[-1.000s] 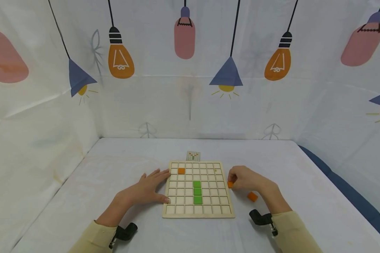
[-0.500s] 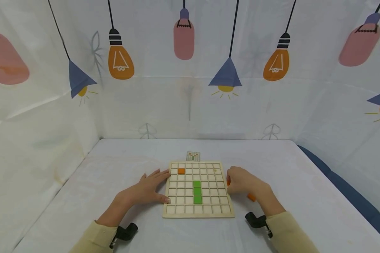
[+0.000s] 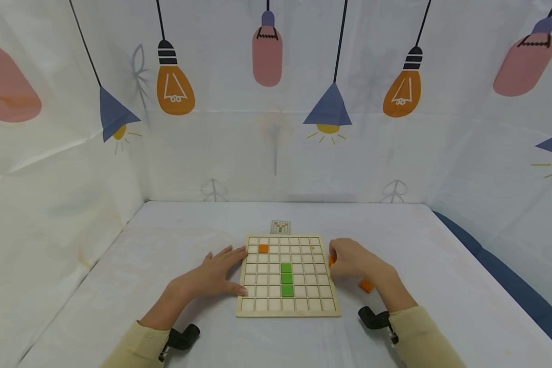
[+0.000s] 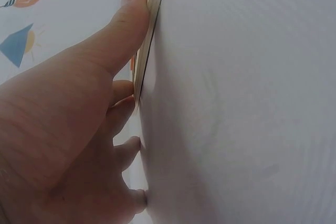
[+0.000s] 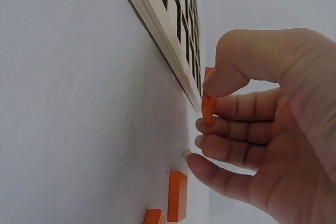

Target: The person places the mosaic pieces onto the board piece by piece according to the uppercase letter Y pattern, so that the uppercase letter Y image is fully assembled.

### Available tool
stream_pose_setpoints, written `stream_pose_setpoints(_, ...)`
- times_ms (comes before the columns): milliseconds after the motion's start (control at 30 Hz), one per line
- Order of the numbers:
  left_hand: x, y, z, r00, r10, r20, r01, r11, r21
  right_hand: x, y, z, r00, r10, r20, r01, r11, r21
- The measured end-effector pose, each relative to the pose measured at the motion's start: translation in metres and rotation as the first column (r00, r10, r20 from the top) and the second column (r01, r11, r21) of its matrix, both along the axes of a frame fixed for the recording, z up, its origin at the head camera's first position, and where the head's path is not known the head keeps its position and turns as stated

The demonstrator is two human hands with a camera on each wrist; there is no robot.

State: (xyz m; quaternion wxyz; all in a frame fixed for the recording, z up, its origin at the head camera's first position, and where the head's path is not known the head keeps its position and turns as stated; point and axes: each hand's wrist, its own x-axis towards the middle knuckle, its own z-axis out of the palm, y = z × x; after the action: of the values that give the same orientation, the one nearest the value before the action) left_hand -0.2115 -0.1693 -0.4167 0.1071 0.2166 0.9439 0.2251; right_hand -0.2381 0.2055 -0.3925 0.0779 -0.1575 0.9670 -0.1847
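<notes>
A wooden grid board (image 3: 288,314) lies on the white table with one orange tile (image 3: 263,248) near its upper left and a column of green tiles (image 3: 287,278) in the middle. My left hand (image 3: 213,273) rests against the board's left edge, fingers spread and thumb at the lower corner. Beside the right edge, my right hand (image 3: 356,259) pinches an orange square tile (image 5: 208,108) between thumb and fingertips. Most of that tile is hidden by the hand in the head view.
A small pattern card (image 3: 280,227) sits just behind the board. Under the right wrist lies a loose orange tile (image 3: 366,285); the right wrist view shows a second orange tile (image 5: 154,216) beside it. A white curtain with printed lamps (image 3: 328,107) stands behind the table.
My right hand has shifted slightly left with the orange tile, closer to the board's right edge. My left hand and the tiles on the board have stayed put.
</notes>
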Motion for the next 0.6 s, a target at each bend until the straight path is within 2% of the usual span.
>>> stream_pose_setpoints(300, 0.000, -0.002, -0.001, 1.000, -0.003, -0.003, 0.003, 1.000, 0.004, -0.006, -0.009, -0.001, 0.994, 0.075, -0.079, -0.075, 0.997, 0.001)
stream_pose_setpoints(467, 0.000, -0.002, -0.001, 1.000, -0.004, 0.002, 0.004, 1.000, 0.009, -0.007, -0.012, -0.001, 0.991, 0.104, -0.086, -0.106, 0.994, -0.027)
stream_pose_setpoints(600, 0.000, -0.001, -0.001, 1.000, -0.004, 0.001, 0.004, 1.000, 0.000, -0.008, -0.016, 0.001, 0.993, 0.095, -0.073, -0.099, 0.994, -0.042)
